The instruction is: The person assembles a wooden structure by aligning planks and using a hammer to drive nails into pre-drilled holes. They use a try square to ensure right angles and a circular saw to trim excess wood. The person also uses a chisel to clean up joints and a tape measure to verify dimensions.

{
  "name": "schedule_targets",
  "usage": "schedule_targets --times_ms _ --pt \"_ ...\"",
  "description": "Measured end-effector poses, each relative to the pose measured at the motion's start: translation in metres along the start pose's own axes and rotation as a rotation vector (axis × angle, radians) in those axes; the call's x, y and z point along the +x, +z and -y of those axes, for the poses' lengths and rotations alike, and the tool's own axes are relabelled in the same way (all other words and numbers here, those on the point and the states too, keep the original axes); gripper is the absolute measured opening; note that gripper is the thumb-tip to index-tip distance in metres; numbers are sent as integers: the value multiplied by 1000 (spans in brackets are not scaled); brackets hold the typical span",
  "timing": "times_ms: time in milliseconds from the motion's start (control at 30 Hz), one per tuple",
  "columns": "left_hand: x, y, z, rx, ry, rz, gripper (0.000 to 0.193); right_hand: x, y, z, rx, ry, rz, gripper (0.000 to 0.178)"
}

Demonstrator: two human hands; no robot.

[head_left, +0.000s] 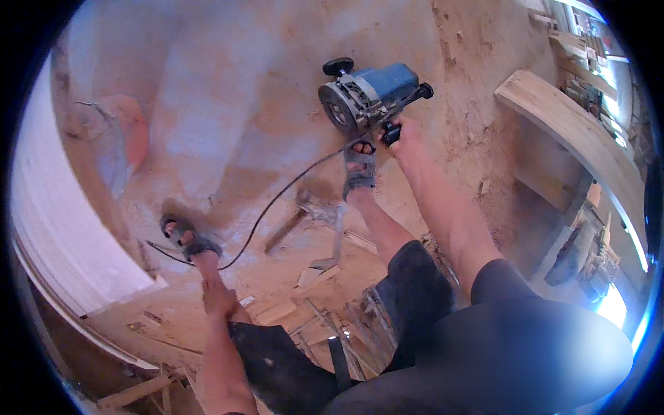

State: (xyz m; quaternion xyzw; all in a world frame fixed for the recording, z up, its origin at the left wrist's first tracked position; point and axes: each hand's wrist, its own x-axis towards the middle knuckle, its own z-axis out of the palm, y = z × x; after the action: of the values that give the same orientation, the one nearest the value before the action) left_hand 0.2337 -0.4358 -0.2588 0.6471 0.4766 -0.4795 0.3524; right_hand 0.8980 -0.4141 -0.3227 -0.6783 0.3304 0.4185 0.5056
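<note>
A blue and silver plunge router (384, 86) with black knobs is tipped on its side, its round base facing left. My right hand (407, 137) is closed around the router's black handle. From the router, a dark power cord (277, 197) curves left past my right foot to my left foot. My left arm reaches down beside my left shin. My left hand (219, 302) is at the shin, and its fingers cannot be made out.
A pale board (76, 228) stands along the left side. At the right lies a thick wooden plank (581, 131). Offcuts and sticks (339, 325) litter the dusty floor between my legs. Near the left board is a curved orange object (130, 131). My sandalled feet are close to the cord.
</note>
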Motion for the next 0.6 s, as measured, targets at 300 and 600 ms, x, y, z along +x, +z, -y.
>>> schedule_targets --times_ms 300,600 --pt "21 -65 -39 214 -26 -8 61 52 -37 -15 -56 -43 91 18" --pt "18 -40 -24 28 201 -470 50 61 -28 -17 -162 2 -10 23"
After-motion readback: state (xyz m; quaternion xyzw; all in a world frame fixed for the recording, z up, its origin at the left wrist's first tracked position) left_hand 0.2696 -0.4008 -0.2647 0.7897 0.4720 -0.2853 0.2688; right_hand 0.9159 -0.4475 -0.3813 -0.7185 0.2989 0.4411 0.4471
